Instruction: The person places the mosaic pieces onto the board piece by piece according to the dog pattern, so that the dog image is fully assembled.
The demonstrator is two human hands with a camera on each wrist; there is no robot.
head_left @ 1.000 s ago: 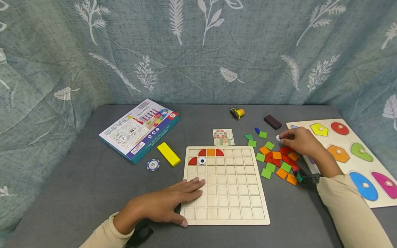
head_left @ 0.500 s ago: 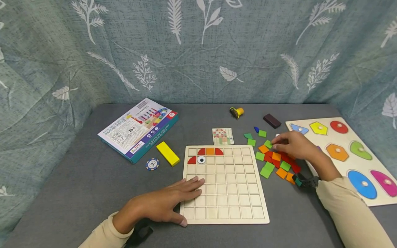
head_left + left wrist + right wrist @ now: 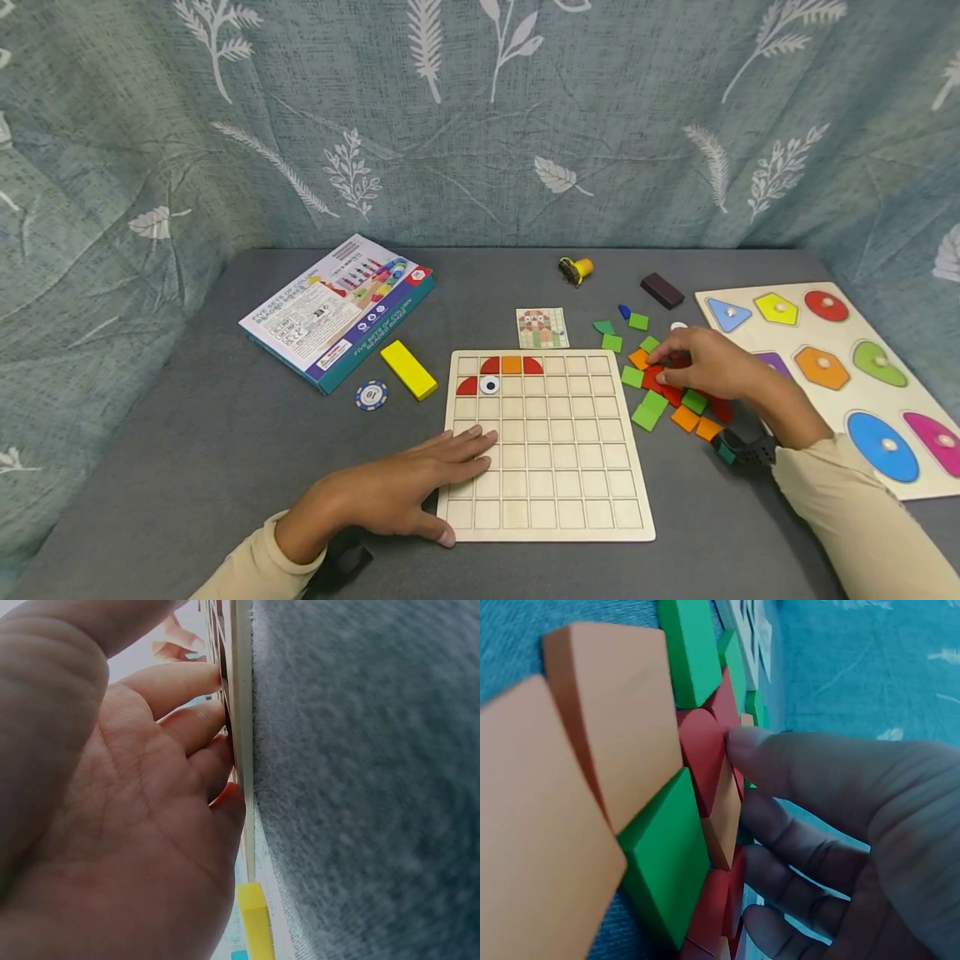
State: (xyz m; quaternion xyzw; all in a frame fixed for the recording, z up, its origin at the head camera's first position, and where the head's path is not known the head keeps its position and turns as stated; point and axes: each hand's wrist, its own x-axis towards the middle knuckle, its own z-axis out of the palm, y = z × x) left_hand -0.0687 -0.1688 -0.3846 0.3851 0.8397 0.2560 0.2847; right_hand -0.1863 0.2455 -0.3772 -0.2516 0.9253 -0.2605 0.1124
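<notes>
My left hand (image 3: 405,487) rests with spread fingers on the left edge of the wooden grid board (image 3: 558,479), thumb by its lower left corner. In the board's upper rows lie red quarter-circle pieces (image 3: 533,366), an orange square (image 3: 512,365) and a white eye disc (image 3: 490,384). To the right, my right hand (image 3: 712,364) reaches over a heap of tiles, thumb and fingertips right at the red and orange ones. In the right wrist view its thumb touches a red tile (image 3: 703,750), with a green tile (image 3: 667,859) nearby. Another white disc (image 3: 678,326) lies just beyond the hand.
A small pattern card (image 3: 542,328) lies behind the board. A knob puzzle (image 3: 795,325) stands at right, a dark block (image 3: 662,291) and yellow-orange toy (image 3: 576,270) at the back. Left are a boxed set (image 3: 337,312), a yellow block (image 3: 408,370) and a poker chip (image 3: 371,395).
My right hand has let go of the white disc behind the heap and moved toward me, over the red and orange tiles. The left hand has stayed on the board.
</notes>
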